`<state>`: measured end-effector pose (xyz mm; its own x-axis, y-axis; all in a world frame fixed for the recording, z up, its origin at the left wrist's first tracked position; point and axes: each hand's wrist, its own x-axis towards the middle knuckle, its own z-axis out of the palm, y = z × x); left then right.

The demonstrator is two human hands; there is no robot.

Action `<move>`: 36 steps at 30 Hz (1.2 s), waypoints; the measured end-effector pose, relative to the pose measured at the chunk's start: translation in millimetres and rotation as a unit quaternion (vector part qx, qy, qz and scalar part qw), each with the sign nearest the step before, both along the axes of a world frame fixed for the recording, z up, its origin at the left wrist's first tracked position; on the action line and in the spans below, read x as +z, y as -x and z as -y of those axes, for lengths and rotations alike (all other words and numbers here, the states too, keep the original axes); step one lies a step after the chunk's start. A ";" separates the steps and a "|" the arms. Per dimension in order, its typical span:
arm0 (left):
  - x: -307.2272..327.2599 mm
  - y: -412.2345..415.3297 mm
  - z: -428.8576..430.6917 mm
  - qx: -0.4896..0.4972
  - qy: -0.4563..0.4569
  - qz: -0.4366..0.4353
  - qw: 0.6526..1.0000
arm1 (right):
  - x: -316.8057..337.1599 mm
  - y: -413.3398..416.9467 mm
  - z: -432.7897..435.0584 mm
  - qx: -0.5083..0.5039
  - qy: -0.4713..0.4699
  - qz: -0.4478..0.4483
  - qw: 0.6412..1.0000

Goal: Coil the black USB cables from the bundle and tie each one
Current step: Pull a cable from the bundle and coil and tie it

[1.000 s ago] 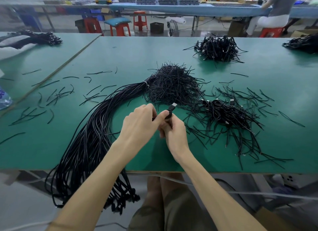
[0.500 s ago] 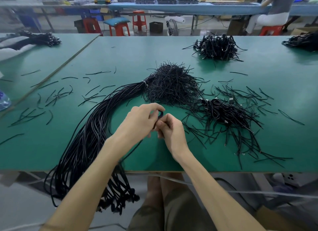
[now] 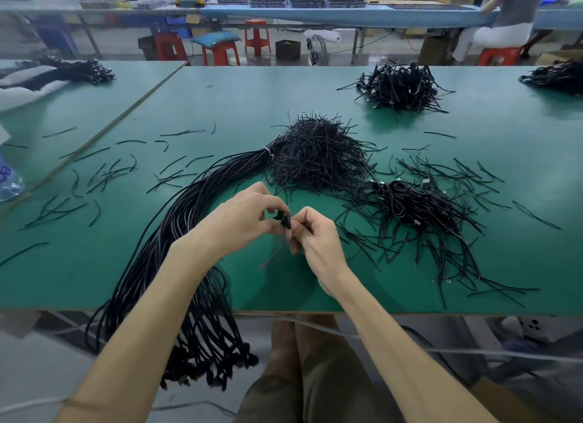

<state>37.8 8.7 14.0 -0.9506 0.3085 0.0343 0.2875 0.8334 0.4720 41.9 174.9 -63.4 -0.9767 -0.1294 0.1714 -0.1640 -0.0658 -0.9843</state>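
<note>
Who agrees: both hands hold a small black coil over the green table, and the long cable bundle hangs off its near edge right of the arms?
Wrong side. The head view shows the bundle hanging off the table's near edge left of the arms, not right. The left hand and right hand do hold the coil.

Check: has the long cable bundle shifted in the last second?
No. The cable bundle still runs from the pile of ties to the table's near edge, unchanged.
</note>
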 end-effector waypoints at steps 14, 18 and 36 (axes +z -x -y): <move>10.7 -7.7 -9.3 0.031 -0.015 0.063 0.997 | -4.9 3.6 -0.2 -0.004 0.022 0.001 1.000; 17.0 -11.7 -15.5 0.001 -0.080 0.126 0.989 | -3.8 3.3 -2.3 -0.010 0.047 0.002 0.999; -8.0 -14.7 -16.7 0.030 -0.159 0.015 0.987 | 5.0 -2.4 -0.5 0.019 0.064 0.019 0.998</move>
<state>52.5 25.4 6.0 -0.9690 0.2293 0.0922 0.2240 0.6574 0.7195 44.3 175.4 -58.3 -0.9777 -0.1454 0.1513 -0.1213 -0.1965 -0.9730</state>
